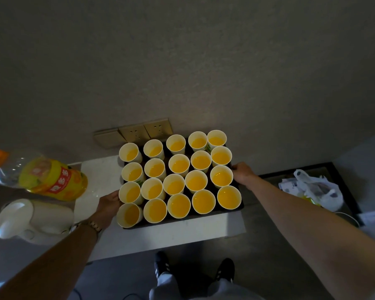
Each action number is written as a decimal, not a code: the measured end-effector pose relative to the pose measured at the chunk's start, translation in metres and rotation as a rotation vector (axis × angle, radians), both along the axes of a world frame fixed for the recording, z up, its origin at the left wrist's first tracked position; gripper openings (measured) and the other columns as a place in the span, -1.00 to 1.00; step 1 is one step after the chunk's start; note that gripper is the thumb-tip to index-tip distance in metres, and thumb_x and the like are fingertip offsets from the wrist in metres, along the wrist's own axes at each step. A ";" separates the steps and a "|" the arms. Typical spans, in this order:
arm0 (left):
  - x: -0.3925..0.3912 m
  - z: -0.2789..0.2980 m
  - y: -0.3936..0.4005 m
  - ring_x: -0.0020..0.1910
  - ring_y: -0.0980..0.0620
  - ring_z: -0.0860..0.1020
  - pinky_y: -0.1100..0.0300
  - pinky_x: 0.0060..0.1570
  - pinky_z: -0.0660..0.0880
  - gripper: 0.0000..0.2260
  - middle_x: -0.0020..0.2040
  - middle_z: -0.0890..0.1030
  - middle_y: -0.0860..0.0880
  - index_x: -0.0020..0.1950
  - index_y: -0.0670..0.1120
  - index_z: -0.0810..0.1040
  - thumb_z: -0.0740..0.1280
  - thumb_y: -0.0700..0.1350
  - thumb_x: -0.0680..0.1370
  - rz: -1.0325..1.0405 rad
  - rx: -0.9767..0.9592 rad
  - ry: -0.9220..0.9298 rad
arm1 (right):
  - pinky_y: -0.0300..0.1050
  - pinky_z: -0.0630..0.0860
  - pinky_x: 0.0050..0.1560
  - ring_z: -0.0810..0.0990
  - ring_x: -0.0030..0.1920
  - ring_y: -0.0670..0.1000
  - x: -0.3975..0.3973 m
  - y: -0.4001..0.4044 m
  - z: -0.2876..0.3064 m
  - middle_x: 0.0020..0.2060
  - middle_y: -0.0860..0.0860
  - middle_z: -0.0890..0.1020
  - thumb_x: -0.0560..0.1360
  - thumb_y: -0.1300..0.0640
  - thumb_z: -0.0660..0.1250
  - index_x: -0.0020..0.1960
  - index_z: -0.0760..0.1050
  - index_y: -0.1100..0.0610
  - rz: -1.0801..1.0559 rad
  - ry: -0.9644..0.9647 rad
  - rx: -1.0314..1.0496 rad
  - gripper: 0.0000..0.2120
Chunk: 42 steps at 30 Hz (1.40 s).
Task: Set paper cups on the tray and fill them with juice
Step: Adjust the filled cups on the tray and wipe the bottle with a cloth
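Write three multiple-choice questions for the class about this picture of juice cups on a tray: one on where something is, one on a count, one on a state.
1. Where does the clear plastic juice bottle with the yellow label lie?
A. left of the tray
B. on the floor
C. on the cups

2. How many white paper cups stand on the dark rectangular tray?
A. twelve
B. twenty
C. thirty

3. What state are the cups in?
A. empty
B. tipped over
C. holding orange juice

Answers:
1 A, the bottle lies on its side past the tray's left edge.
2 B, four rows of five.
3 C, every cup shows orange liquid, while the left hand and right hand hold the tray's sides.
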<state>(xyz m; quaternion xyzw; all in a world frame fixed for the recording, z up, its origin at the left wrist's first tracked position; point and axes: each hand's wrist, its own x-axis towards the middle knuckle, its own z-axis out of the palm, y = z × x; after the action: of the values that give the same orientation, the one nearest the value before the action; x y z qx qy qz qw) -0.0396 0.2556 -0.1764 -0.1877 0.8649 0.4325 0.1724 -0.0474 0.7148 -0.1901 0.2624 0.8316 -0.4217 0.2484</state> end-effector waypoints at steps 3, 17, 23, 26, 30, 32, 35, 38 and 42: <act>-0.001 0.000 0.002 0.12 -0.11 0.57 -0.02 0.12 0.53 -0.67 0.24 0.64 -0.19 0.35 -0.17 0.60 0.42 -0.26 0.58 0.006 -0.030 -0.002 | 0.08 0.57 0.08 0.64 0.01 0.13 0.000 0.001 0.000 -0.03 0.17 0.68 0.62 -0.02 0.31 0.04 0.61 0.27 -0.001 0.003 -0.006 -0.67; 0.000 -0.003 -0.002 0.21 -0.20 0.59 -0.04 0.22 0.51 -0.70 0.24 0.64 -0.20 0.34 -0.21 0.60 0.40 -0.25 0.60 -0.126 -0.100 0.047 | 0.01 0.53 0.01 0.62 -0.02 0.09 0.005 0.003 0.005 -0.09 0.12 0.67 0.61 -0.02 0.33 0.01 0.61 0.24 -0.021 0.009 -0.080 -0.69; -0.004 0.002 0.005 0.10 -0.10 0.59 0.03 0.12 0.52 -0.81 0.11 0.63 -0.07 0.21 -0.10 0.65 0.41 -0.21 0.60 0.065 0.033 -0.020 | 0.12 0.56 0.20 0.61 0.07 0.13 -0.002 0.007 0.002 0.04 0.14 0.67 0.64 -0.01 0.22 0.10 0.58 0.13 -0.164 -0.070 -0.164 -0.75; -0.005 -0.003 -0.008 0.09 -0.10 0.65 0.00 0.15 0.58 -0.81 0.12 0.70 -0.10 0.16 -0.13 0.70 0.45 -0.24 0.55 0.147 0.085 -0.031 | 0.05 0.55 0.06 0.59 -0.02 0.11 -0.004 0.009 0.001 0.02 0.24 0.65 0.65 0.02 0.15 0.09 0.57 0.22 -0.208 -0.037 -0.093 -0.69; -0.008 0.001 -0.014 0.04 -0.13 0.69 -0.04 0.18 0.60 -0.86 0.05 0.71 -0.15 0.09 -0.12 0.67 0.37 -0.29 0.59 0.389 0.238 0.002 | -0.04 0.41 -0.14 0.48 -0.21 0.07 -0.003 0.012 0.021 -0.16 0.19 0.57 0.64 0.15 0.14 -0.04 0.56 0.26 -0.283 0.030 0.099 -0.73; -0.010 0.011 -0.007 -0.02 -0.11 0.68 0.05 0.06 0.61 -0.85 0.02 0.69 -0.16 0.14 -0.18 0.62 0.29 -0.29 0.64 0.455 0.268 0.072 | -0.02 0.41 -0.14 0.46 -0.26 0.04 -0.002 0.011 0.035 -0.22 0.15 0.52 0.65 0.16 0.16 -0.13 0.53 0.24 -0.269 0.108 0.198 -0.73; -0.012 0.023 0.001 -0.12 -0.11 0.65 0.13 -0.13 0.57 -0.87 -0.03 0.70 -0.17 0.14 -0.18 0.60 0.29 -0.21 0.65 0.470 0.233 0.171 | -0.02 0.41 -0.12 0.52 -0.16 0.10 0.001 0.002 0.061 -0.18 0.13 0.54 0.65 0.13 0.17 -0.15 0.51 0.19 -0.162 0.293 0.366 -0.74; -0.014 0.031 0.003 -0.23 -0.04 0.63 0.16 -0.24 0.54 -0.86 -0.07 0.72 -0.16 0.12 -0.16 0.62 0.33 -0.13 0.65 0.469 0.200 0.198 | -0.05 0.40 -0.17 0.54 -0.15 0.12 0.001 -0.020 0.084 -0.19 0.09 0.55 0.64 0.13 0.17 -0.13 0.47 0.14 -0.033 0.445 0.427 -0.79; -0.017 0.044 0.011 -0.24 -0.01 0.63 0.18 -0.31 0.50 -0.87 -0.10 0.71 -0.16 0.11 -0.16 0.61 0.28 -0.17 0.66 0.462 0.195 0.193 | -0.07 0.40 -0.28 0.57 -0.21 0.10 -0.002 -0.068 0.103 -0.24 0.04 0.58 0.61 0.13 0.24 -0.12 0.50 0.11 0.131 0.575 0.430 -0.85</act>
<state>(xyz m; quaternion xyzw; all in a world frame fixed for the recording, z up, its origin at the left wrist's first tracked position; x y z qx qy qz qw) -0.0564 0.2669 -0.1320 -0.3204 0.7657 0.5577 0.0031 -0.0490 0.6464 -0.0875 0.1258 0.9522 -0.2769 -0.0300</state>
